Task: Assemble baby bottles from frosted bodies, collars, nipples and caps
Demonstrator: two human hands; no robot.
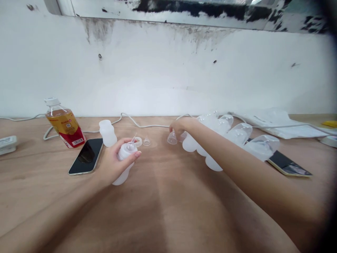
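White bottle gripped in left hand, right hand fingers pinching clear cap

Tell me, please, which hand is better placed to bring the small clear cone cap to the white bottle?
The right hand, I would judge: its fingertips already pinch the clear cone cap on the table. The left hand is busy gripping the white bottle, tilted, with its opening facing right.

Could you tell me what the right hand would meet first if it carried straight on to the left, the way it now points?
Probably the small clear cap, past the cup its fingers hold, though depth is unclear.
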